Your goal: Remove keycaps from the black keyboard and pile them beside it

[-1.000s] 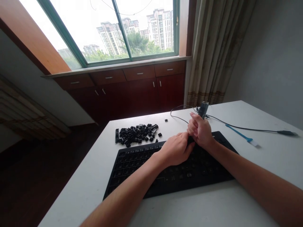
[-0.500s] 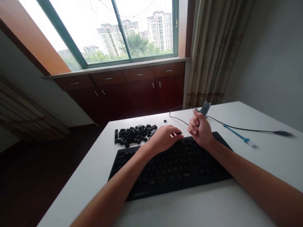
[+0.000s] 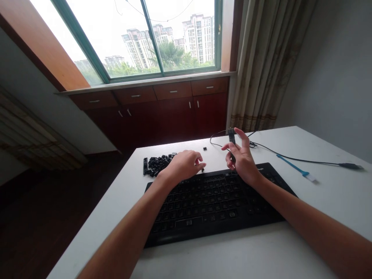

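Note:
A black keyboard (image 3: 217, 205) lies on the white table (image 3: 232, 255) in front of me. My left hand (image 3: 183, 164) hovers over the keyboard's far left edge, right beside a pile of loose black keycaps (image 3: 154, 162). Its fingers are curled, with a small black keycap (image 3: 202, 169) pinched at the tips. My right hand (image 3: 241, 159) is raised above the keyboard's far edge. It holds a small dark puller tool (image 3: 231, 136) upright between thumb and fingers, with the index finger stretched out.
One stray keycap (image 3: 205, 148) lies beyond the keyboard. A black cable (image 3: 290, 157) runs right to a plug (image 3: 350, 166), with a blue brush (image 3: 293, 165) beside it. The table's left edge drops to a dark wooden floor; cabinets, a window and a curtain stand behind.
My hands were together over the keyboard; the left one has drawn away to the left, to the keycap pile. The right hand has loosened its fist and turned the tool upright.

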`<move>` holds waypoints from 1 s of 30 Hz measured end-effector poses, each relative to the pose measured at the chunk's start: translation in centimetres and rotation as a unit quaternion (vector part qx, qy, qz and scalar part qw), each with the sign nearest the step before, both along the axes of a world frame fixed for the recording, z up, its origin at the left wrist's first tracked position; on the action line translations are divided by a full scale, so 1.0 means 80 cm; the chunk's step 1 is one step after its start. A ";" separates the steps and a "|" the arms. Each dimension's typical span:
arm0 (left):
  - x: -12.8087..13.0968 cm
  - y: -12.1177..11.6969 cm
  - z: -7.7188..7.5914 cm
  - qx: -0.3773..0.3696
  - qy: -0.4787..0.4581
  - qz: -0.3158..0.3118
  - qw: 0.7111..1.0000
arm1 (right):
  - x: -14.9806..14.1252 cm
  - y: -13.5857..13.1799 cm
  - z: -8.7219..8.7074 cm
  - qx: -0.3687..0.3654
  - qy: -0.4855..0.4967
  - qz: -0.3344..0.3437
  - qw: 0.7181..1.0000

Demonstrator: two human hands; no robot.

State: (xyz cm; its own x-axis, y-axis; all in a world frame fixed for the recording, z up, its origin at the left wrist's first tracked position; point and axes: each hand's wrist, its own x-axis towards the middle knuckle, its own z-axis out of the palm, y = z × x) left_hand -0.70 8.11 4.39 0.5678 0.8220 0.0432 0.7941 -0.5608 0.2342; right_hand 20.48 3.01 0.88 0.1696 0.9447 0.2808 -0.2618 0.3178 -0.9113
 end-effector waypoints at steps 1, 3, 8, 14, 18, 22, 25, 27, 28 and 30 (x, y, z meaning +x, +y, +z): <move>0.003 -0.002 0.000 0.010 -0.008 -0.005 1.000 | 0.002 0.000 0.002 0.007 0.006 -0.001 1.000; 0.011 -0.007 0.000 0.028 -0.031 -0.016 0.999 | 0.006 0.000 0.006 0.007 0.052 0.024 0.998; 0.036 -0.025 -0.012 0.054 -0.121 -0.036 0.990 | 0.015 0.002 0.011 -0.002 0.164 0.092 0.982; 0.057 -0.045 -0.035 0.049 -0.194 -0.076 0.977 | 0.012 0.005 0.007 -0.032 0.062 -0.054 0.996; 0.063 -0.052 -0.051 0.058 -0.201 -0.096 0.973 | 0.017 0.007 0.002 0.000 0.014 -0.192 0.981; 0.065 -0.053 -0.058 0.049 -0.183 -0.092 0.978 | 0.020 0.013 -0.002 0.003 0.075 -0.143 0.987; 0.064 -0.052 -0.058 0.037 -0.178 -0.097 0.979 | 0.015 0.011 0.001 0.015 0.067 -0.112 0.991; 0.064 -0.051 -0.058 0.027 -0.185 -0.100 0.977 | 0.009 0.006 0.004 0.022 0.072 -0.085 0.994; 0.063 -0.051 -0.058 0.019 -0.194 -0.099 0.976 | 0.006 0.003 0.006 0.019 0.083 -0.068 0.994; 0.063 -0.050 -0.059 0.004 -0.212 -0.092 0.973 | 0.001 -0.001 0.009 0.009 0.100 -0.039 0.994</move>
State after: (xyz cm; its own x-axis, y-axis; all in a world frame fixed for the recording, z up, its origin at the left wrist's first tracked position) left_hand 4.34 4.11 -0.36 0.6356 0.7063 0.3117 0.5124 -0.6879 0.5140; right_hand 20.56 2.89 1.61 0.2968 0.9216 0.2502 -0.4102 0.3597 -0.8381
